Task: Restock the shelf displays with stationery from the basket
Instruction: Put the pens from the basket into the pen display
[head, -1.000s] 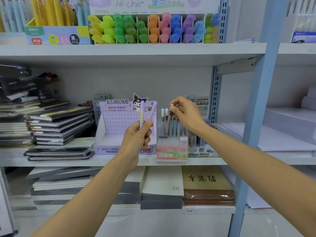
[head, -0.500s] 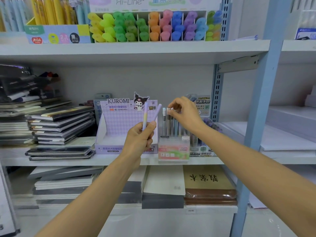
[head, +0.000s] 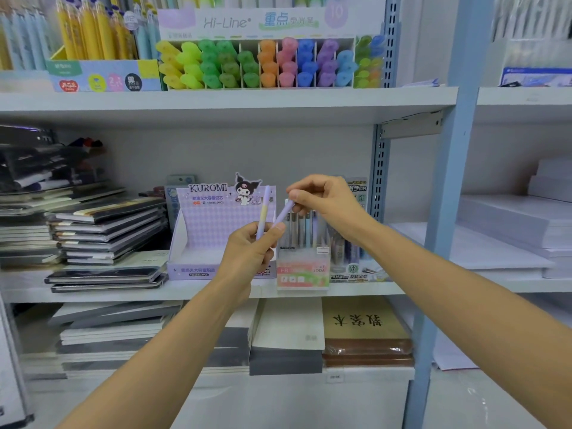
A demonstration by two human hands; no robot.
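Pens in hand: two, a yellow-banded pen standing upright and a lilac pen slanting up to the right.
Left hand: fingers curled round the lower ends of both pens, in front of the KUROMI box.
Right hand: thumb and forefinger pinch the upper end of the lilac pen, above the clear pen holder.
Middle shelf: one KUROMI box, one clear pen holder just beside it with upright pens too crowded to count, and one more display box to its right.
Notebooks: two piles at the left of the middle shelf.
Top shelf: one highlighter rack, sorted by colour.
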